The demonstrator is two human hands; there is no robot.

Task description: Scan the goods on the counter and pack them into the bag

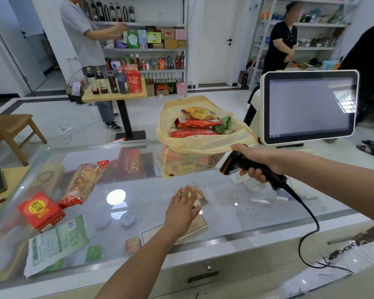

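Snack packet (200, 198): table (235, 216) centre, barcode up. My left hand (183, 207) lies flat on it, fingers straight, steadying it for scanning. My right hand (257, 162) grips the scanner (231, 167), nose tipped down toward the barcode. Bag (203, 145): 12 o'clock, mouth open, part-filled. Bread (82, 182), red box (40, 211), green packet (56, 242): 9 o'clock, unpacked.

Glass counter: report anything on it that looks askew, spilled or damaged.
Nothing is spilled or damaged. The flat green-and-white packet lies askew at the near left, with one corner over the counter's metal front rim.
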